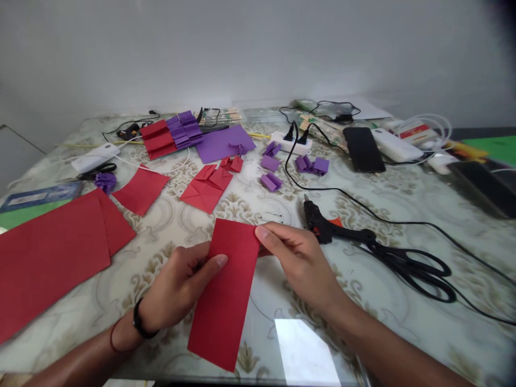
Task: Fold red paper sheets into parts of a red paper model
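A long red paper strip (226,306) is held up over the patterned tablecloth, tilted a little. My left hand (179,287) grips its left edge, thumb on the front and fingers behind. My right hand (300,263) pinches the strip's upper right corner between thumb and fingers. Just beyond the strip lies a creased red paper piece (207,188), with a small folded red piece (231,163) by it. To the right of my right hand rest a black glue gun (318,217) and black-handled scissors (411,269).
Large red sheets (52,252) and a smaller red piece (141,189) lie at left. Folded purple pieces (271,181) sit mid-table before a white power strip (292,142). A black cable (363,204) crosses the right side, near a phone (364,150). A purple sheet (226,142) lies behind.
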Tool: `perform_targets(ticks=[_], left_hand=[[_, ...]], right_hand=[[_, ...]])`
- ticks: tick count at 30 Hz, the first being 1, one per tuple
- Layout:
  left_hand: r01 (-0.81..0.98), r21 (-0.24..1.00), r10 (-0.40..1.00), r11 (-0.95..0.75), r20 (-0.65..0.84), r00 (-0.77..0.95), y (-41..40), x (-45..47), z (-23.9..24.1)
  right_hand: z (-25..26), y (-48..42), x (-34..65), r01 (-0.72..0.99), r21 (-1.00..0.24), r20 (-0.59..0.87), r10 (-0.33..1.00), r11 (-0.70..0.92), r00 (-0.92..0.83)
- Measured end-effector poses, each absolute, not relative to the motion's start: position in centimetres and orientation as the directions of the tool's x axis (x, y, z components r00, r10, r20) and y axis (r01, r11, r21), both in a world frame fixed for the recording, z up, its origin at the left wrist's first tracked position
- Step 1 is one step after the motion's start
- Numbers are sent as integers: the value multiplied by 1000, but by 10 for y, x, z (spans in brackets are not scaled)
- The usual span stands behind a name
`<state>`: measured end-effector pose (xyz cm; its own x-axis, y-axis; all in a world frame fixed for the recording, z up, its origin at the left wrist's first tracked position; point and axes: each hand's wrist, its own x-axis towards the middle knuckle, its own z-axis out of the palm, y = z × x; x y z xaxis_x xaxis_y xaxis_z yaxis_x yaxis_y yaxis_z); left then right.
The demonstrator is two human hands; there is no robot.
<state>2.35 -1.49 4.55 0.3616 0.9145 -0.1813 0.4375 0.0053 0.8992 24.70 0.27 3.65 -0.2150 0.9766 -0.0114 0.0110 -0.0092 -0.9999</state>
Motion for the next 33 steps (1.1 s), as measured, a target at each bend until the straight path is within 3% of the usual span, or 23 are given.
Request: perform_targets(ticks=[3, 8, 15, 20, 24, 33], left_hand=[[402, 915, 927, 34, -179, 329, -15, 24, 43], [422, 906, 929, 42, -190, 317, -10, 19, 39], [210, 976, 969, 52, -100, 224, 8, 9, 46], [312, 948, 949, 70, -160, 272, 6, 12, 43], [276, 956, 963, 94, -158, 217, 4, 13, 38], [299, 954, 892, 36, -165, 421, 6, 19, 40]], right_hand=[[35, 4, 245, 7, -998, -67, 960, -68, -271], [34, 6, 248, 119, -993, -50, 963, -19, -264], [31, 11, 255, 196, -981, -62, 943, 4, -328], [30, 7, 248, 298, -953, -74, 910, 56, -407], [28, 4, 242, 279, -960, -91, 901, 35, -424], [27, -2, 237, 400, -901, -103, 813, 169, -574]])
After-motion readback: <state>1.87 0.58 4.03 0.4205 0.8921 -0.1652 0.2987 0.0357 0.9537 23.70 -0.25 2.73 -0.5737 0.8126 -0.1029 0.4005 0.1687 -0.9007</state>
